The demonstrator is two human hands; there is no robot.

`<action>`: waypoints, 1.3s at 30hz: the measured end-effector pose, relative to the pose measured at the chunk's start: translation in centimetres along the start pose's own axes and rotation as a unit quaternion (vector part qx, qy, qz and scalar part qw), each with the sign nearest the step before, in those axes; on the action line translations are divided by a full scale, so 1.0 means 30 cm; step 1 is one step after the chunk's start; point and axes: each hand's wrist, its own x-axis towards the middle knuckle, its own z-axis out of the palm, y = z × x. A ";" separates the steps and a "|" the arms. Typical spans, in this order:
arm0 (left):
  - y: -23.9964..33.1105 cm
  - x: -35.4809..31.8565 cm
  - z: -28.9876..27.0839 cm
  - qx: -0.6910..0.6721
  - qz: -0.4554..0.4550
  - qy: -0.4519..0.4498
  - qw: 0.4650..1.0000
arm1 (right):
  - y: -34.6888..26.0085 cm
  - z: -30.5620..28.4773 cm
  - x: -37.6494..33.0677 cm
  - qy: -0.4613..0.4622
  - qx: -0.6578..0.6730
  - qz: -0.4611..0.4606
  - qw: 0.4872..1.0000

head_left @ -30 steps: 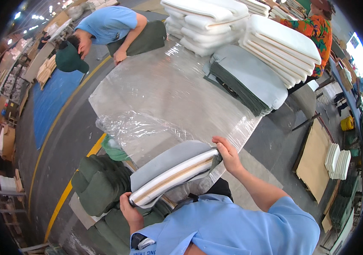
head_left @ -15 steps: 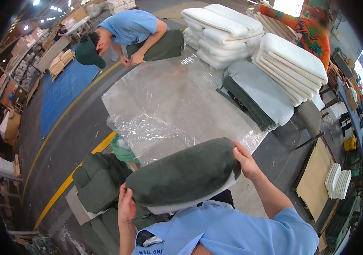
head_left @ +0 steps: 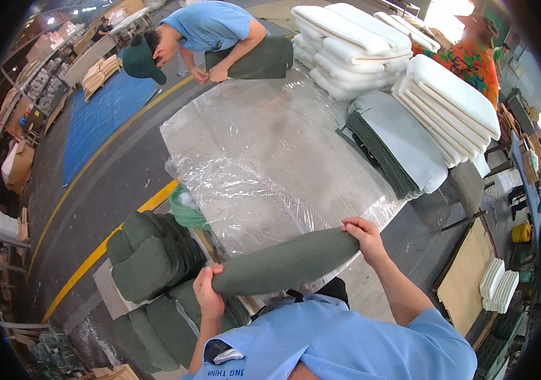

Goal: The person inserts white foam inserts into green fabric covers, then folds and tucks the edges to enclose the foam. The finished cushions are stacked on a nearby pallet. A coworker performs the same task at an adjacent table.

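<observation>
A dark green padded cushion [head_left: 286, 261] is held in front of my chest, over the near edge of the table. My left hand [head_left: 209, 292] grips its left end, and my right hand [head_left: 364, 239] pinches its right end with the thumb along the edge. Seen nearly edge-on, the cushion looks long and narrow, its right end higher than its left. Beside my left forearm lies a stack of similar dark green cushions [head_left: 150, 256], with more cushions [head_left: 156, 329] nearer me. Clear plastic film covers the table [head_left: 264, 145] ahead.
White foam pads [head_left: 353, 47] and a second white stack [head_left: 451, 111] stand at the far right, beside grey-backed dark green pieces [head_left: 403, 142]. A green bag [head_left: 189, 209] hangs at the table's left edge. Across the table, a blue-shirted co-worker [head_left: 210, 25] handles a dark green cushion [head_left: 263, 57].
The cushion has tipped from showing its broad face to nearly edge-on, and its pale underside is now out of sight. My left hand has shifted slightly right and upward.
</observation>
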 end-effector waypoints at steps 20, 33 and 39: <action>0.045 -0.015 0.140 0.606 -0.030 -0.428 0.670 | -0.056 0.164 0.092 -0.273 -0.650 0.036 0.708; -0.003 0.086 0.194 0.643 -0.121 -0.414 0.632 | -0.053 0.320 0.043 -0.408 -0.609 0.003 0.680; -0.095 0.060 -0.105 0.520 -0.111 -0.331 0.780 | -0.042 0.195 0.124 -0.364 -0.603 0.004 0.710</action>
